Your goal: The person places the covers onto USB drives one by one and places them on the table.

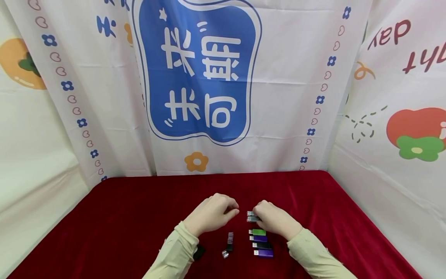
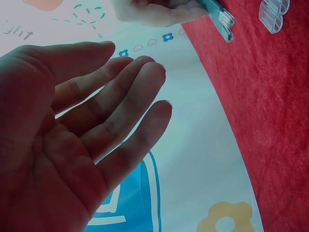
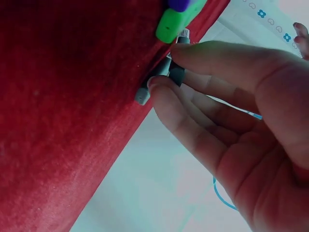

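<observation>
My right hand [image 1: 277,219] pinches a dark grey USB flash drive [image 3: 176,73] between thumb and index finger, low over the cloth. Right beside it lies another grey USB flash drive [image 3: 143,94]. Both connectors point left in the head view. Nearer the front, a green USB drive [image 1: 259,232], a purple one [image 1: 258,239], a black one [image 1: 262,245] and another purple one [image 1: 263,253] line up in a column. My left hand [image 1: 214,211] hovers to the left, holding nothing, its fingers loosely bent in the left wrist view.
Several small caps, clear ones [image 1: 230,235] and a black one [image 1: 229,247], lie in a short line left of the drives. A clear cap [image 1: 225,254] sits at an angle in front. Dark red cloth [image 1: 139,217] covers the table; printed white curtains [image 1: 282,97] stand behind and beside it.
</observation>
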`<state>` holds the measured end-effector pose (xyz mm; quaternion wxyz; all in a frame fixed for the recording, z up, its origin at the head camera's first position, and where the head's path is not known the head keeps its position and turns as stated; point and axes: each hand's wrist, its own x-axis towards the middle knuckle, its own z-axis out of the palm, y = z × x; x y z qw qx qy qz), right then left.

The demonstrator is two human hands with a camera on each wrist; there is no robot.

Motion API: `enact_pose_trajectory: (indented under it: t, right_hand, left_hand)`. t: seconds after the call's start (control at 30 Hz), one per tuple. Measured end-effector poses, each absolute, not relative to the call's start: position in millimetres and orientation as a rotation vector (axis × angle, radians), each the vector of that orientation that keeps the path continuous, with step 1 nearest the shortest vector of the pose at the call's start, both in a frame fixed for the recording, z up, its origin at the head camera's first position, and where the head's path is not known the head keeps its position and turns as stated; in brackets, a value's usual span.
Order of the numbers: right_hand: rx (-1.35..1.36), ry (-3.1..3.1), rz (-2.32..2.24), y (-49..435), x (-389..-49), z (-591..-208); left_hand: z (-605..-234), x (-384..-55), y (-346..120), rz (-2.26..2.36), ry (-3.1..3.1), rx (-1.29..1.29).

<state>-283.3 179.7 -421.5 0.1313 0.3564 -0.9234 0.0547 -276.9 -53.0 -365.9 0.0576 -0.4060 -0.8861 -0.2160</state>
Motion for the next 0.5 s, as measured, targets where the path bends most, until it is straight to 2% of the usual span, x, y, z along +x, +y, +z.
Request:
enact_pose_trajectory:
  t: [0.27, 0.5]
  right_hand:
    - [0.998, -2.7, 0.211, 179.9, -283.6, -421.7]
    - [0.985, -2.744, 0.281, 183.6, -278.9, -405.7]
  left_hand:
    - [-366.6, -276.9, -52.3, -0.676, -2.71, -1.248]
    - [-365.7, -277.0, -53.8, -0.668, -2.737, -1.239]
